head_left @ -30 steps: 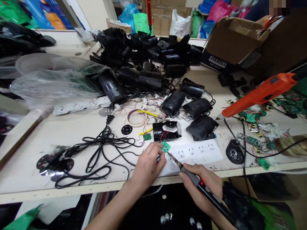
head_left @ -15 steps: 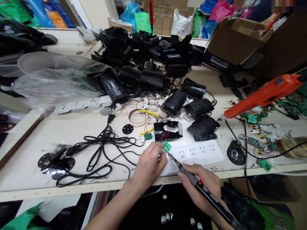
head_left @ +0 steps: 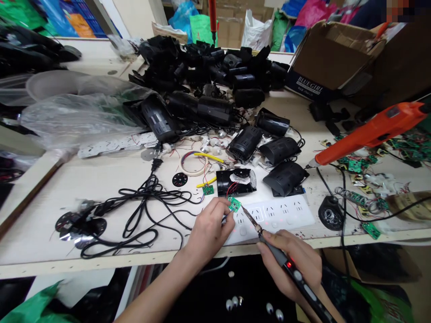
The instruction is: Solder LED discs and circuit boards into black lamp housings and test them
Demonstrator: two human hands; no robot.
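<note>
My left hand is closed at the lower left edge of a small green circuit board, pinching it with the fingertips. Red wires run from the board up to a black plastic housing just behind it. In my right hand is a soldering iron with a red light on its handle. Its tip points at the board's right edge; whether they touch I cannot tell. Below both lies a white power strip. Left of the housing rests a second green board with thin wires.
An orange electric screwdriver hangs at the right, above loose circuit boards. Black housings are heaped toward the back. A tangled black cord and a solder-like ring with yellow tubing lie left. A cardboard box stands at back right.
The soldering iron in my right hand has shifted right, and its tip has moved from near my left fingertips to the board's right side. My left hand has stayed nearly still.
</note>
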